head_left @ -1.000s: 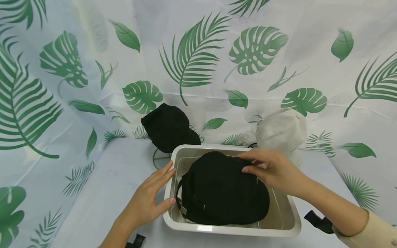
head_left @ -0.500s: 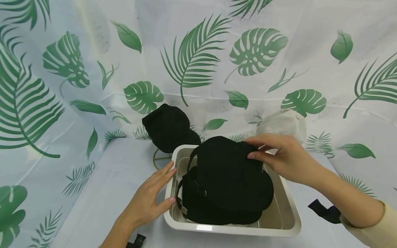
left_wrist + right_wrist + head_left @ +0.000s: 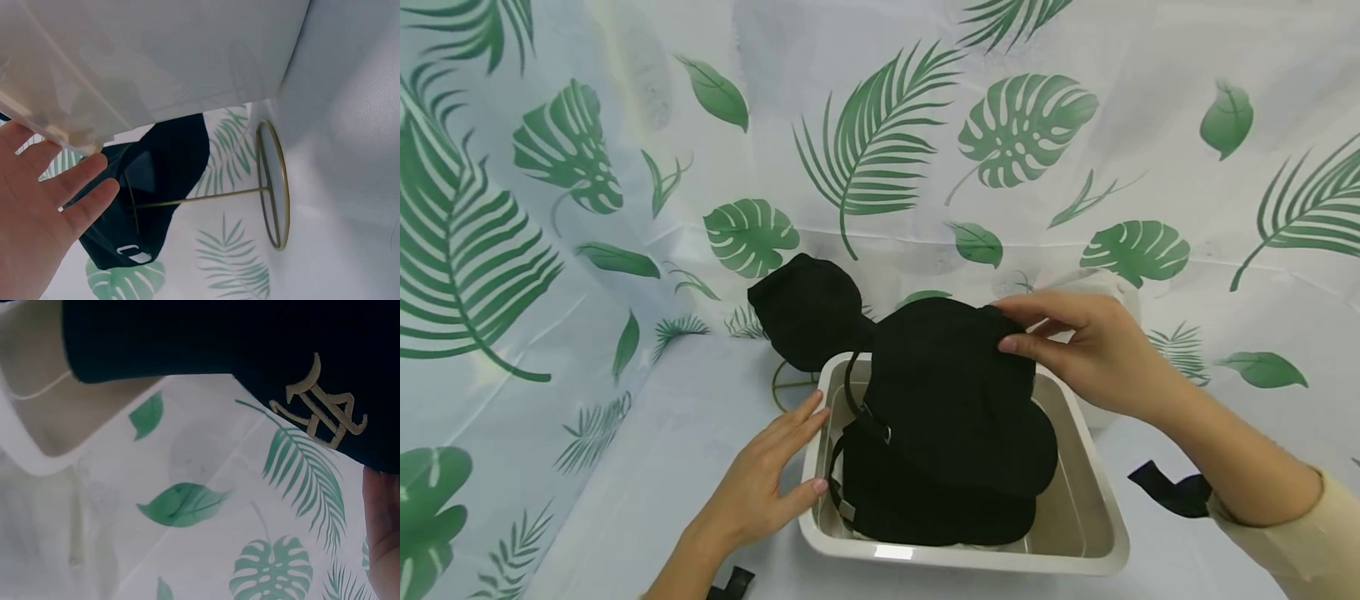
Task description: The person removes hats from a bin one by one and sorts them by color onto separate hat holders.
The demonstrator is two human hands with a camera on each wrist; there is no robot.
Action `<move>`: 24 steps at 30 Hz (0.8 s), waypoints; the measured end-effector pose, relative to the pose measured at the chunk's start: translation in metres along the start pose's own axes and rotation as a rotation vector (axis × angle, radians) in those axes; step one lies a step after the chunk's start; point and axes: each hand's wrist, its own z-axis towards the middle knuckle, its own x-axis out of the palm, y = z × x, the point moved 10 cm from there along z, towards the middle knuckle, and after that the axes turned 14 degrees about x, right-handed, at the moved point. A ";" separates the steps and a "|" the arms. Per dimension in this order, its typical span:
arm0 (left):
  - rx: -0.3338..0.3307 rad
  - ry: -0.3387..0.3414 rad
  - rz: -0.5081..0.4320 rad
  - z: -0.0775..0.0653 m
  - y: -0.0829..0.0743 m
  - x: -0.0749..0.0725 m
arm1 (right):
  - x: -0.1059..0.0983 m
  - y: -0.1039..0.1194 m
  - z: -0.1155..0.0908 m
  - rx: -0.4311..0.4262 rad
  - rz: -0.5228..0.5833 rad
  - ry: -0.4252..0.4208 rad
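In the head view my right hand (image 3: 1097,350) pinches the crown of a black baseball cap (image 3: 951,392) between thumb and fingers. This cap is raised over the back part of a pale plastic bin (image 3: 1000,561), its strap and buckle hanging at the left. Under it, a second black cap (image 3: 940,523) lies in the bin. The fairly straight fingers of my left hand (image 3: 756,479) rest against the bin's left rim. From the right wrist, gold embroidery (image 3: 322,409) shows on the held cap's front, with my fingertips at its edge.
Behind the bin at left, another black cap (image 3: 808,312) hangs on a gold wire stand (image 3: 284,187). A white cap (image 3: 1108,282) at the back right is mostly hidden by my right hand. Black straps (image 3: 1172,492) show near both wrists. Leaf-printed cloth hangs behind the table.
My right hand has lifted the upper black cap up and back from the bin, exposing the cap beneath. The left hand has stayed on the rim.
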 end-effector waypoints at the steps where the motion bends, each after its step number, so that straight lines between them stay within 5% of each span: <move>1: -0.002 0.005 0.001 0.000 0.000 0.000 | -0.001 0.000 0.001 0.004 -0.015 -0.005; 16: -0.024 0.024 -0.022 -0.002 0.004 0.002 | -0.007 0.010 0.035 0.034 -0.110 -0.014; 24: -0.031 0.013 -0.032 -0.003 0.005 0.001 | -0.011 0.001 0.061 0.192 -0.126 -0.049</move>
